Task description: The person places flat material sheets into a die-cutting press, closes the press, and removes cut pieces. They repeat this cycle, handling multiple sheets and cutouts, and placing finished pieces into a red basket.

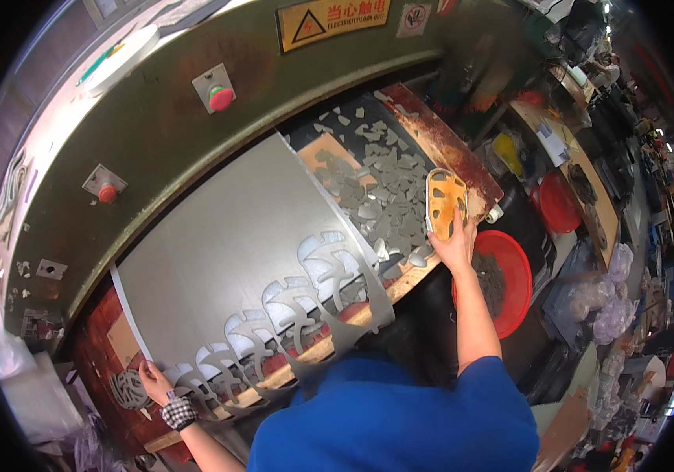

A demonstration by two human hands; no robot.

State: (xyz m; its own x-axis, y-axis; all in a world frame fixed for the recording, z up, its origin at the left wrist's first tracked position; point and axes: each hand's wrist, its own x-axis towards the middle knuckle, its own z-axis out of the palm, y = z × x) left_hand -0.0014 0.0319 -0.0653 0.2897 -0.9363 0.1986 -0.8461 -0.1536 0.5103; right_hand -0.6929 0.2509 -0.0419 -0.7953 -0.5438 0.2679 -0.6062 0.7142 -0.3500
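Observation:
My right hand (453, 248) grips an orange cutting die (445, 197) with oval holes and a pale rim, raised at the right end of the press bed. At the lower left, my left hand (156, 384) has its fingers closed at the near corner of a large grey sheet (219, 212). That sheet lies across the bed, and its near edge is a lattice of curved cut-outs (290, 318) hanging over the wooden front edge. Beside my left hand sits a bunch of curved grey pieces (128, 389). Many small grey scraps (388, 189) are heaped right of the sheet.
Behind the bed runs the green press beam (148, 118) with red push buttons (220, 98) and a yellow warning sign (333, 23). A red basin (514, 275) holding grey scraps stands at the right, near another red tub (559, 203) and clear plastic bags (612, 303).

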